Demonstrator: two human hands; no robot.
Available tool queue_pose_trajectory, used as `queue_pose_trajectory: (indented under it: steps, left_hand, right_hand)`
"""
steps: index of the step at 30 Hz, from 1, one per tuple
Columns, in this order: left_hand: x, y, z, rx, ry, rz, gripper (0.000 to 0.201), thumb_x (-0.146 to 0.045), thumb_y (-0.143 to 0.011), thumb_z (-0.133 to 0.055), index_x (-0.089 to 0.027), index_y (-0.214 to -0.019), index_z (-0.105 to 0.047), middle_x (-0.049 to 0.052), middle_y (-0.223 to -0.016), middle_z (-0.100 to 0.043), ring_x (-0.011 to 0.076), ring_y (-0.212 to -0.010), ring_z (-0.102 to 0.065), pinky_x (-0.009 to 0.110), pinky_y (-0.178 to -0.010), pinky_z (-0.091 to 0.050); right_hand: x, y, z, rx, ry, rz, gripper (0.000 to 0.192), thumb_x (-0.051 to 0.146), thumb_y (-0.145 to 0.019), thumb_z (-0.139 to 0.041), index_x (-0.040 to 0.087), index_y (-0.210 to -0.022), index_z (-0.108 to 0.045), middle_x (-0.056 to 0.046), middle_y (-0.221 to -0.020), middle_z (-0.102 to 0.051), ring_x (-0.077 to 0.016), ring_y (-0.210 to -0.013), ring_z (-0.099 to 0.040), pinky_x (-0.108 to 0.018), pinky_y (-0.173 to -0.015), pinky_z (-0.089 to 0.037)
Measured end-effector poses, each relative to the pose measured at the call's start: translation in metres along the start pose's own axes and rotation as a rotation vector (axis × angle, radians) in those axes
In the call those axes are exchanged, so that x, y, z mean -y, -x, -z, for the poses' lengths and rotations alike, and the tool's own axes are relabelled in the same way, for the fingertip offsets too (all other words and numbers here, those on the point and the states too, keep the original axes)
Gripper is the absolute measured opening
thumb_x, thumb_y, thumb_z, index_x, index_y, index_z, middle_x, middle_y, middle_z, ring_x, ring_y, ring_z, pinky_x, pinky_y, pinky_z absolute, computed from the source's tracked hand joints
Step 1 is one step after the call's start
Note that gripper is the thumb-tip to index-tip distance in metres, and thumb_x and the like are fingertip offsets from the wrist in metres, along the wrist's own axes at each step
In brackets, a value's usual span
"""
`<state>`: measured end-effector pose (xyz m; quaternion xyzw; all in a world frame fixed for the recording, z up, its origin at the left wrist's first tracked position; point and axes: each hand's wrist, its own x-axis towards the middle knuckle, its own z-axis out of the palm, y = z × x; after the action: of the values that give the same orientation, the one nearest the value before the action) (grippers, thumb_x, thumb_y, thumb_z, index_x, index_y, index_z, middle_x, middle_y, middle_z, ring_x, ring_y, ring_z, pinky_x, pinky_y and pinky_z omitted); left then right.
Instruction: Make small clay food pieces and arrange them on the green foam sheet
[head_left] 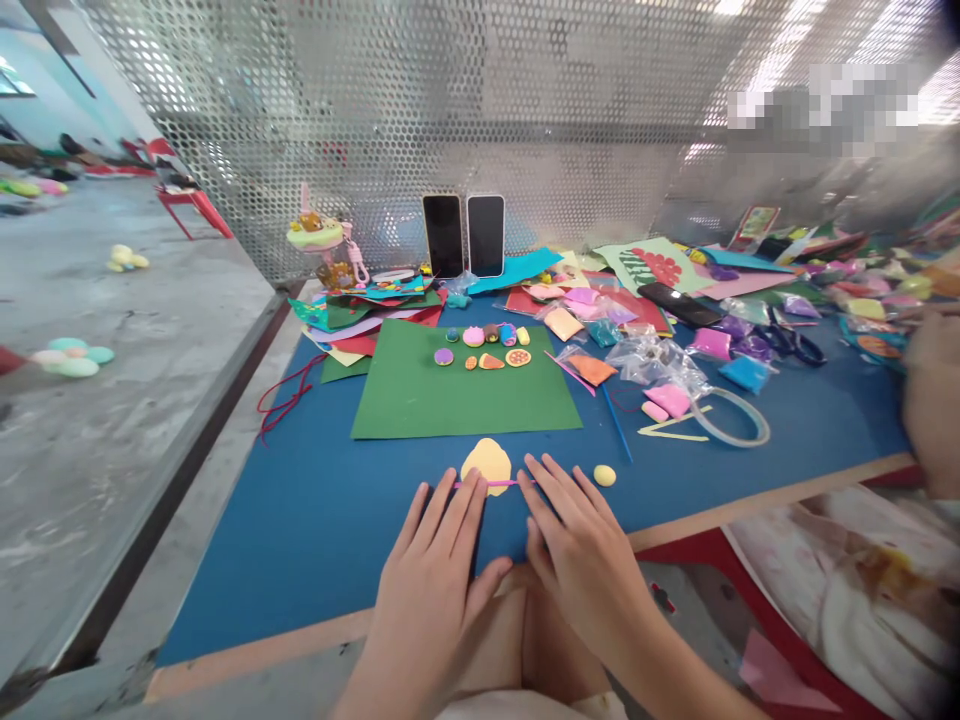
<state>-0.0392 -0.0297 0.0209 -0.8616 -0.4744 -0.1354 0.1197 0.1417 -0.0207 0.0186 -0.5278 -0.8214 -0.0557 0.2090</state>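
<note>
In the head view, the left hand and right hand lie palm down near the front edge of the blue-topped table, fingers stretched out and gripping nothing. Between their fingertips a thin pink stick runs crosswise over a flat, wavy-edged sheet of yellow clay. The fingertips rest at the stick's two ends, probably so that it bears evenly across the clay and can roll without skewing.

The clay sits on bare tabletop, just off the near edge of a green paper sheet, which perhaps leaves the fingers free of the small finished pieces. Those pieces, among them a pizza-like disc, stand in two rough rows toward the paper's far edge, likely out of the wrists' way.

A yellow clay ball lies just beyond the right fingertips, within easy reach; farther off lies a blue stick. Bagged clay, such as an orange packet, crowds the table's right half. At the back edge two phones stand upright, seemingly propped against the perforated metal panel.
</note>
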Motion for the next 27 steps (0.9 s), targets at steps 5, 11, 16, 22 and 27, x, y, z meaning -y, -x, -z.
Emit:
queue_pose_trajectory:
  steps: [5,11,16,22,27]
  left_hand:
    - [-0.001,-0.013,-0.004,0.046,-0.022,0.053,0.065,-0.054,-0.09,-0.033,-0.009,-0.135,-0.043,0.009,-0.141,-0.044,0.0312,-0.129,-0.041,0.05,-0.099,-0.041]
    - [-0.001,-0.035,-0.01,0.082,-0.012,0.171,0.056,-0.046,-0.093,-0.03,-0.014,-0.138,-0.04,0.007,-0.142,-0.043,0.0292,-0.131,-0.039,0.052,-0.102,-0.038]
    - [0.0,-0.047,-0.011,0.089,-0.02,0.217,0.051,-0.035,-0.092,-0.032,-0.013,-0.138,-0.039,0.007,-0.143,-0.041,0.0287,-0.132,-0.037,0.053,-0.103,-0.037]
    - [-0.004,-0.043,-0.011,0.039,-0.078,0.188,0.048,-0.029,-0.091,-0.032,-0.011,-0.134,-0.045,0.008,-0.141,-0.042,0.0279,-0.129,-0.043,0.05,-0.1,-0.04]
    - [-0.009,-0.029,-0.01,-0.04,-0.101,0.117,0.049,-0.028,-0.088,-0.037,-0.011,-0.133,-0.047,0.008,-0.139,-0.046,0.0278,-0.125,-0.047,0.046,-0.1,-0.04]
  right_hand:
    - [0.003,-0.002,-0.004,0.104,0.041,-0.035,0.051,0.022,-0.088,-0.035,0.007,-0.136,-0.042,-0.01,-0.143,-0.038,-0.0261,-0.131,-0.039,-0.05,-0.105,-0.034]
    - [-0.005,-0.02,-0.02,0.144,0.043,-0.044,0.056,0.022,-0.085,-0.035,0.002,-0.136,-0.04,-0.013,-0.145,-0.034,-0.028,-0.133,-0.036,-0.054,-0.109,-0.026]
    - [-0.005,-0.036,-0.015,0.266,0.024,-0.087,0.059,0.019,-0.081,-0.035,0.004,-0.139,-0.037,-0.011,-0.147,-0.028,-0.0257,-0.137,-0.029,-0.054,-0.111,-0.022]
    - [-0.006,-0.044,-0.009,0.34,-0.009,-0.092,0.061,0.021,-0.082,-0.036,0.003,-0.14,-0.033,-0.012,-0.148,-0.023,-0.0261,-0.138,-0.025,-0.054,-0.111,-0.023]
    - [-0.007,-0.045,-0.008,0.349,-0.036,-0.087,0.061,0.021,-0.083,-0.034,0.003,-0.142,-0.028,-0.01,-0.149,-0.018,-0.0256,-0.139,-0.021,-0.054,-0.112,-0.022]
